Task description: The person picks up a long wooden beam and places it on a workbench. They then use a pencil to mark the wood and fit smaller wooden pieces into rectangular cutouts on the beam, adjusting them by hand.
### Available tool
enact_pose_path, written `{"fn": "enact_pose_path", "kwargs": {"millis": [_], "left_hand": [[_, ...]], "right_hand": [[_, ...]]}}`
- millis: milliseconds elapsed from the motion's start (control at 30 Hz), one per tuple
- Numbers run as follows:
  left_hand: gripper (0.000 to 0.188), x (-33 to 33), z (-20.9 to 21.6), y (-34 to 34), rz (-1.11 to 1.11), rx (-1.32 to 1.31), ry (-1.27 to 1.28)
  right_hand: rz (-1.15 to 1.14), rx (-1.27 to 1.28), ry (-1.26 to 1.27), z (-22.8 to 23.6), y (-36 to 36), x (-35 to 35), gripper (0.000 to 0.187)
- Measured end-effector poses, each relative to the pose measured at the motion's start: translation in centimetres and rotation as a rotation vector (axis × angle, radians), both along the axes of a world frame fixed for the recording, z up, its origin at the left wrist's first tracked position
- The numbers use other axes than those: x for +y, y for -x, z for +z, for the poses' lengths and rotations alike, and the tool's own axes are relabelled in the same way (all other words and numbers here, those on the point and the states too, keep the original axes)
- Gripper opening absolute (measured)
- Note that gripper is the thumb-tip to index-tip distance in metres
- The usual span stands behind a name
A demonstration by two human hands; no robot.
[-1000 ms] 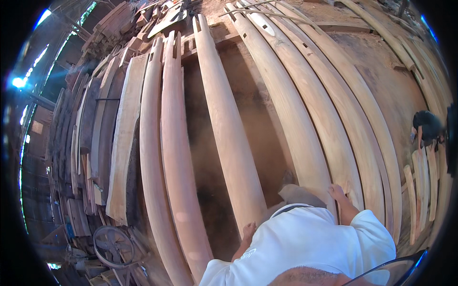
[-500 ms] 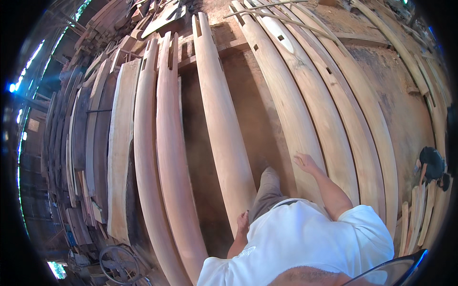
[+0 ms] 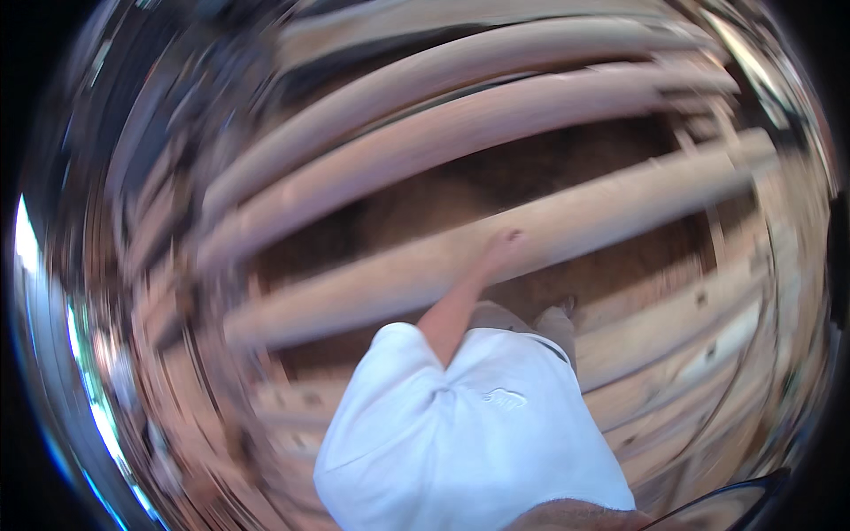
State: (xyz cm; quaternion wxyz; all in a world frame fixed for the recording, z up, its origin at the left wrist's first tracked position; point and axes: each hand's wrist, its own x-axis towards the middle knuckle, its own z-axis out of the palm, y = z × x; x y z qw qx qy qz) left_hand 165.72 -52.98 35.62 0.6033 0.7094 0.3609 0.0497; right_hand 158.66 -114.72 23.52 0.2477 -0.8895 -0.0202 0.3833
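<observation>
My left hand (image 3: 508,241) is over the middle of a long, smooth, pale wooden post (image 3: 611,211) that lies across in front of me. It looks to be on or just above the post, and I cannot tell if it touches. Motion blur smears the fingers, so what they do, or whether they hold anything small, does not show. The right hand is not visible. Past a dark gap lies a pinkish post (image 3: 443,144) with a forked far right end. Another rounded post (image 3: 425,69) runs alongside behind it.
Several more posts (image 3: 682,310) with small square holes lie close to my right, behind my body. A crosspiece (image 3: 719,232) stands near the right end of the nearest post. Stacked timber, badly blurred, fills the left. My foot (image 3: 567,304) is on the dusty floor.
My view has turned sharply left, so the posts that ran away from me now lie crosswise. My left hand has reached out over the nearest post. The right hand has left the view.
</observation>
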Motion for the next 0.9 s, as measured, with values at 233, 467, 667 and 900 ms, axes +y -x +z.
{"fn": "enact_pose_path", "kwargs": {"millis": [233,467,667,900], "left_hand": [[0.047,-11.4,-6.0,8.4,0.655,0.245,0.121],[0.046,-26.8,-11.7,22.5,1.075,0.552,0.319],[0.049,-25.2,-10.1,22.7,1.291,0.471,0.469],[0.052,-16.1,-9.8,21.0,1.297,0.249,0.407]], "right_hand": [[0.245,0.105,-0.13,1.5,-48.3,-2.3,0.028],[0.264,0.109,-0.319,11.2,-60.7,23.1,0.034],[1.198,-0.058,-0.433,14.0,-35.0,43.5,0.036],[1.32,0.044,-0.391,17.2,-26.7,47.2,0.033]]}}
